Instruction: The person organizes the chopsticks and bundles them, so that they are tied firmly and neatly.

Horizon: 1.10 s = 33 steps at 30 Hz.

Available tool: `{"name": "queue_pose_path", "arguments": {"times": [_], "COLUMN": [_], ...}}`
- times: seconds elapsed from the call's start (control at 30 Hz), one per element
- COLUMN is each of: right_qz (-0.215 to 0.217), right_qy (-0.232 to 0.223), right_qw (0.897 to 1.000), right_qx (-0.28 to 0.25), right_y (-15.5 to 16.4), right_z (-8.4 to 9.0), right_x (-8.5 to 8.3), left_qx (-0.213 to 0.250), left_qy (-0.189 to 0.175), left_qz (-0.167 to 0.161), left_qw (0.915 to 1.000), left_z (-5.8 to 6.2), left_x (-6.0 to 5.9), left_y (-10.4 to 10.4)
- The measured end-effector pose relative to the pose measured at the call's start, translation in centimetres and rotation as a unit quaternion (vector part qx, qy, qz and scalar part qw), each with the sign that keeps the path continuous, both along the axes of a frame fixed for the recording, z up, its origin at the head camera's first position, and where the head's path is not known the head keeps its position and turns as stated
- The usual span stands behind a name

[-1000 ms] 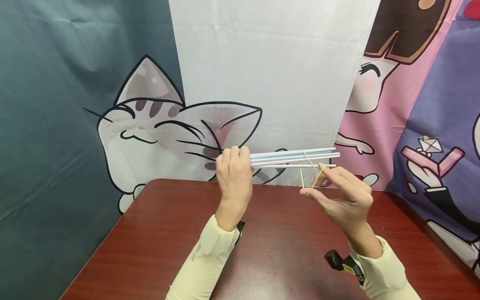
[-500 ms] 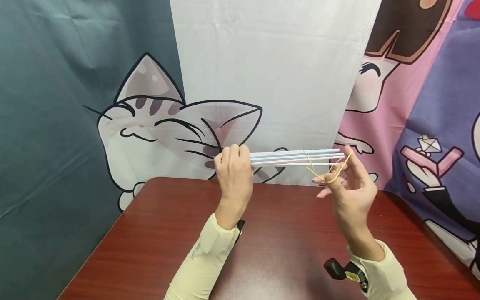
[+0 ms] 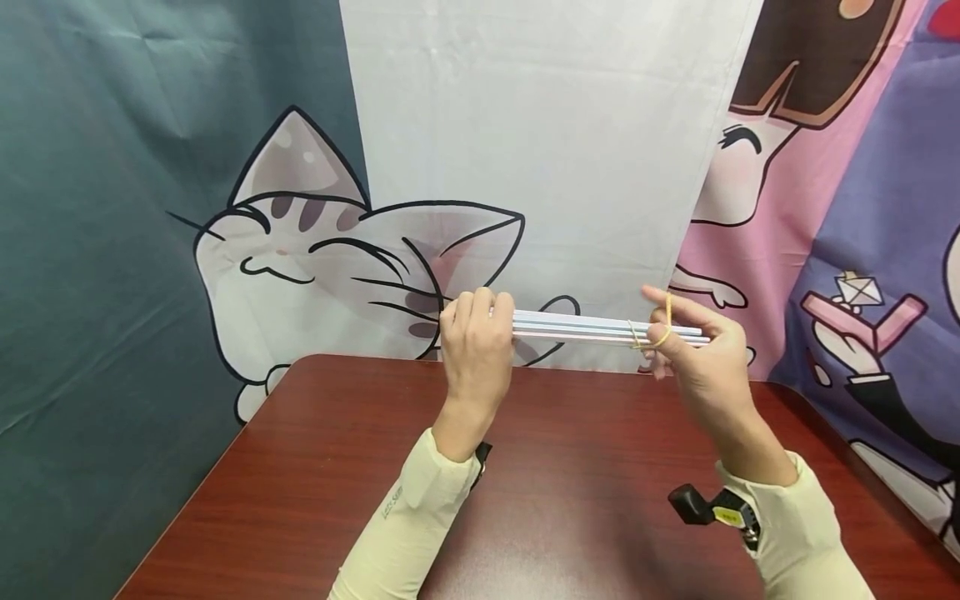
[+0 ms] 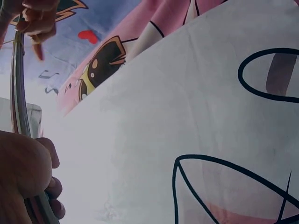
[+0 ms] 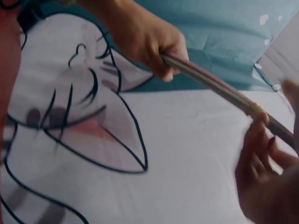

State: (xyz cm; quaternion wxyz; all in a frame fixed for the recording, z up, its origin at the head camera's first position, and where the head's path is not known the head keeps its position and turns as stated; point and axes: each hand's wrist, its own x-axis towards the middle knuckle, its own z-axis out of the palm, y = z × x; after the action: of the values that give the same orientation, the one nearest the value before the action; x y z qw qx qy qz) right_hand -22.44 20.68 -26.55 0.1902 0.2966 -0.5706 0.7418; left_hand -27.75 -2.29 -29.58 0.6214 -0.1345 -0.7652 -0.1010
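Note:
In the head view my left hand (image 3: 477, 342) grips a bundle of thin pastel sticks (image 3: 570, 324), like chopsticks, in white, blue and pink. They extend to the right, roughly level above the table. A yellow rubber band (image 3: 668, 312) encircles the bundle near its right end and is stretched over the thumb and a finger of my right hand (image 3: 701, 350). In the right wrist view the right fingertips (image 5: 262, 117) meet the bundle right at the band. The left wrist view shows the left fingers (image 4: 54, 187) curled round the sticks, whose lower ends stick out below.
A reddish-brown table (image 3: 570, 467) lies below both hands. Behind it hangs a printed cloth (image 3: 570, 150) with a cartoon cat and figures. A dark wrist device (image 3: 716, 510) sits on the right sleeve.
The right hand has twisted the band and drawn a loop of it over the sticks' right end. The sticks have come closer together, and their right end has dipped. The left hand keeps its grip.

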Motion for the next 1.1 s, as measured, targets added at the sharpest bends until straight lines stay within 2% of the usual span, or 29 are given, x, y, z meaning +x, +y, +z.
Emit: {"name": "queue_pose_path", "arguments": {"times": [0.13, 0.3, 0.53, 0.77, 0.9, 1.0, 1.1], "right_qz": [-0.008, 0.011, 0.026, 0.061, 0.007, -0.03, -0.016], "right_qy": [-0.022, -0.048, -0.057, -0.042, -0.035, -0.031, -0.031], "right_qw": [0.995, 0.989, 0.965, 0.949, 0.929, 0.906, 0.898], "right_qx": [0.093, 0.141, 0.256, 0.308, 0.368, 0.42, 0.439], "right_y": [1.0, 1.8, 3.1, 4.3, 4.2, 4.2, 4.2], "right_z": [0.2, 0.4, 1.4, 2.7, 3.2, 3.8, 4.3], "right_x": [-0.4, -0.8, -0.9, -1.3, -0.7, -0.4, -0.4], "left_qx": [-0.002, -0.012, -0.018, -0.017, -0.018, -0.021, -0.025], "left_qy": [-0.001, -0.006, -0.011, -0.019, -0.027, -0.027, -0.021], "left_qz": [0.003, 0.011, 0.005, 0.015, 0.002, -0.001, 0.005], "left_qw": [1.0, 0.9998, 0.9998, 0.9996, 0.9995, 0.9994, 0.9995], "left_z": [0.1, 0.0, -0.1, -0.1, -0.3, -0.2, -0.2], "left_x": [-0.1, 0.1, -0.1, 0.0, 0.2, 0.3, 0.3], "left_y": [0.0, 0.0, 0.2, 0.2, 0.4, 0.5, 0.5]}}
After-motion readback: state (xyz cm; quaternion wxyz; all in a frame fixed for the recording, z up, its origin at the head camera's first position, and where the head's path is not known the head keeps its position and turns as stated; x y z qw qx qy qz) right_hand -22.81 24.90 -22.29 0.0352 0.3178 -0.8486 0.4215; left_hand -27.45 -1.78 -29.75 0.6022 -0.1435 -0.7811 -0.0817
